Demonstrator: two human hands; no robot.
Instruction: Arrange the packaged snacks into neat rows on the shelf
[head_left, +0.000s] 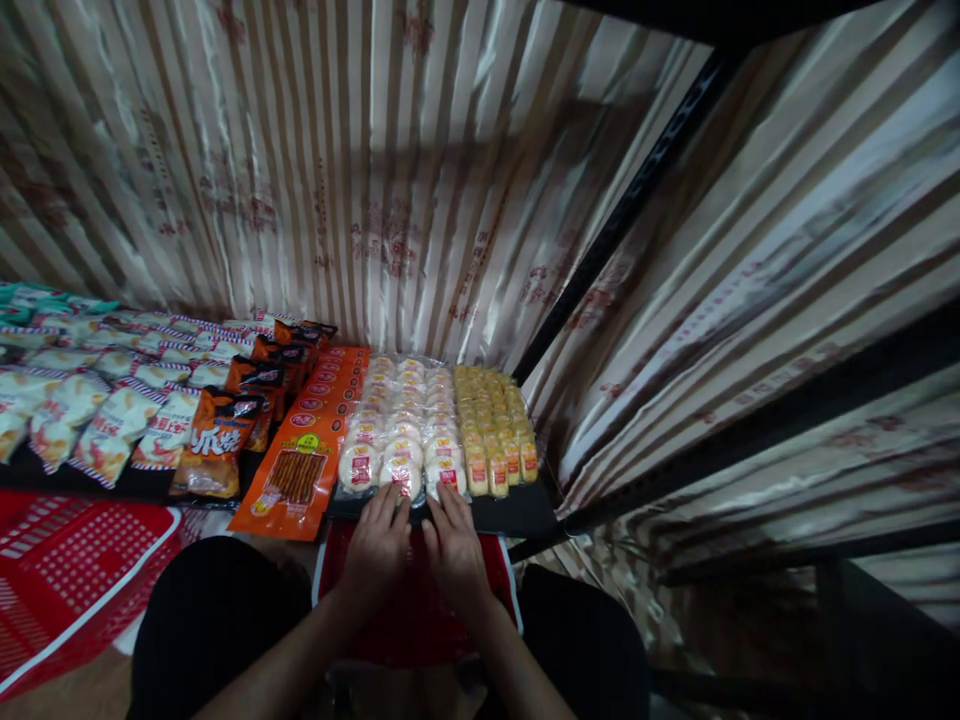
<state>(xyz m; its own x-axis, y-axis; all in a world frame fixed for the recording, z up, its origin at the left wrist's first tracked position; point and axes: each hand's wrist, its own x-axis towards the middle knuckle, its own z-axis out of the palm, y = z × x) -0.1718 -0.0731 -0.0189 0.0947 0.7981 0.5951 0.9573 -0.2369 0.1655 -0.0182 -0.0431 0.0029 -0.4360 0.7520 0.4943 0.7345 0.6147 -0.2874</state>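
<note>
Both hands rest side by side at the front edge of a dark shelf. My left hand has its fingers stretched forward, their tips on the front of the middle row of round white wrapped cakes. With fingers spread, my right hand touches the front cake of the row beside it. Neither hand is closed around anything. To the right stand rows of small yellow wrapped snacks. Left of the cakes lies a long orange packet picturing brown sticks.
Orange-and-black snack bags and several rows of white snack bags fill the shelf's left part. Below are a red basket and a red container between my knees. A black metal post slants at right before striped curtains.
</note>
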